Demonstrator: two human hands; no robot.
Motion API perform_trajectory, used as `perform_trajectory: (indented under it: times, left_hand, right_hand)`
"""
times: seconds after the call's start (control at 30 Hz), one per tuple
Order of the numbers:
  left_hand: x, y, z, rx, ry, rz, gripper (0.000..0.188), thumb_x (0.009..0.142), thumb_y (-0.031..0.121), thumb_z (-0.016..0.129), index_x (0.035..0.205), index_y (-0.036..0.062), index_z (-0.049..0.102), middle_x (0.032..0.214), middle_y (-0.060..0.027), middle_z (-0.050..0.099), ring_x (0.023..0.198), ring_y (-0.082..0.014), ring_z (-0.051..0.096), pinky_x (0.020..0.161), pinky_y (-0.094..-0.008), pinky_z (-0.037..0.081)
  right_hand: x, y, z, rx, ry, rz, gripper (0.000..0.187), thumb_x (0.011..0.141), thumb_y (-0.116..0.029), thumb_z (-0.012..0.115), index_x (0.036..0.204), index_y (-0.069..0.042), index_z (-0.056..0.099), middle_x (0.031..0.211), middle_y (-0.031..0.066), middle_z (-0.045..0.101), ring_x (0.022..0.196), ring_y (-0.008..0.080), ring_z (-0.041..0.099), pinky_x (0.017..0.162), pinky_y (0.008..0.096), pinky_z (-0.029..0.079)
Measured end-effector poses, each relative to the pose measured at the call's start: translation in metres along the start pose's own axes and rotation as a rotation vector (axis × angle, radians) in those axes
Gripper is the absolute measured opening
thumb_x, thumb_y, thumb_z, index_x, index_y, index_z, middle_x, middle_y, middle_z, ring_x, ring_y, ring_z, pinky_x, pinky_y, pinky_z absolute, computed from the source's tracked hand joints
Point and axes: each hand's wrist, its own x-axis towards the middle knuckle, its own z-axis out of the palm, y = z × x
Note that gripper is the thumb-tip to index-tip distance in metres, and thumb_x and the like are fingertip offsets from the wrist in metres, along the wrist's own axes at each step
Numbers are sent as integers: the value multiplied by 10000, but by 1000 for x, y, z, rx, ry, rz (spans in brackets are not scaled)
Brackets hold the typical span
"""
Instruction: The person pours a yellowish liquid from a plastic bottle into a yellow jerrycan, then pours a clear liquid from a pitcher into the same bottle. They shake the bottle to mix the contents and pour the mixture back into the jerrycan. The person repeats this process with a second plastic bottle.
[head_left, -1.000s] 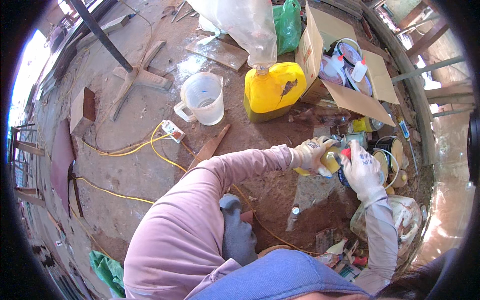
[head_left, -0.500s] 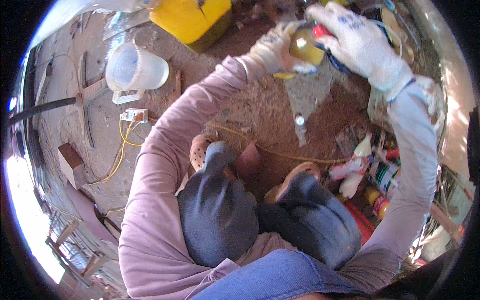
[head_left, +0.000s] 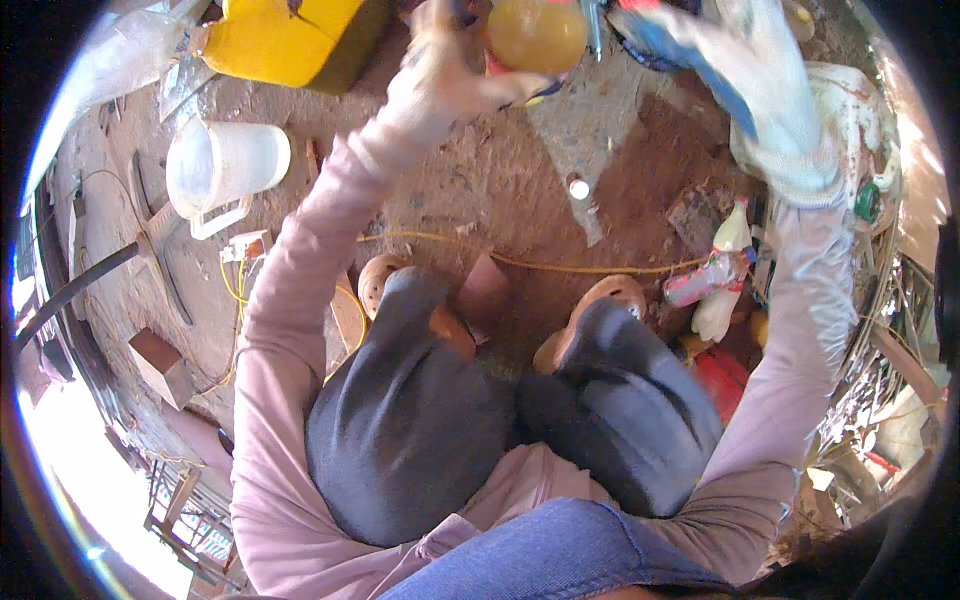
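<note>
Near the top edge, my left hand (head_left: 445,85), in a pale work glove, has its thumb stretched out and apart from the fingers. The thumb lies beside a rounded container of yellowish content (head_left: 537,38), which the top edge cuts off. My right hand (head_left: 750,85), gloved too, is smeared by motion at the upper right. At its fingertips shows a small red piece (head_left: 640,4); whether the fingers grip it I cannot tell. A blue curved object (head_left: 700,75) lies under or against this hand, its kind unclear.
A yellow jerrycan (head_left: 285,40) and a translucent pitcher (head_left: 228,165) stand at the left. A yellow cord (head_left: 560,268) crosses the dirt floor before my feet. Several plastic bottles (head_left: 705,283) lie at the right, near a whitish container (head_left: 840,120). A small white cap (head_left: 579,188) is on the ground.
My hands have moved apart and farther out. The left has come off the yellowish container it was holding; the right, with the red piece at its fingertips, has moved away from it. The view has shifted.
</note>
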Motion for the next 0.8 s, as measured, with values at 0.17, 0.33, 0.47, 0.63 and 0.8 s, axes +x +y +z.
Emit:
perform_trajectory:
  times: [0.17,0.33,0.47,0.63,0.8]
  left_hand:
    - [-44,3,-77,-93,681,87,589,904,111,721,1427,54,457,1312,-126,575,1109,-264,611,988,-408,528]
    - [-86,-4,-230,154,1193,241,598,914,398,726,1371,76,515,1437,-156,443,1215,-333,557,971,-501,550]
    - [-43,33,-266,-155,1228,226,680,879,601,698,1381,182,511,1506,-110,435,1326,-388,483,1076,-647,452]
    - [-3,19,-320,-239,1022,197,790,839,637,740,1399,202,391,1430,-140,417,1330,-424,443,1011,-667,453]
    - [18,32,-334,-29,852,95,700,911,531,681,1406,80,475,1370,-215,510,1291,-441,515,994,-649,497]
  right_hand:
    - [-66,23,-33,530,-38,512,744,843,-515,801,1363,-54,534,1172,111,641,904,129,642,759,265,547]
    - [-83,44,-43,916,-58,494,642,925,-425,743,1391,-44,520,1136,98,661,972,163,655,787,278,548]
    - [-67,47,-42,921,-71,441,613,932,-395,744,1385,-53,512,1165,109,648,1001,181,646,819,301,550]
    - [-69,59,-49,746,-139,457,500,932,-334,749,1295,-47,560,1169,111,669,1033,191,658,875,323,552]
    - [-113,49,-41,425,-190,825,327,940,-241,726,1179,-73,582,1128,92,650,903,133,665,772,299,570]
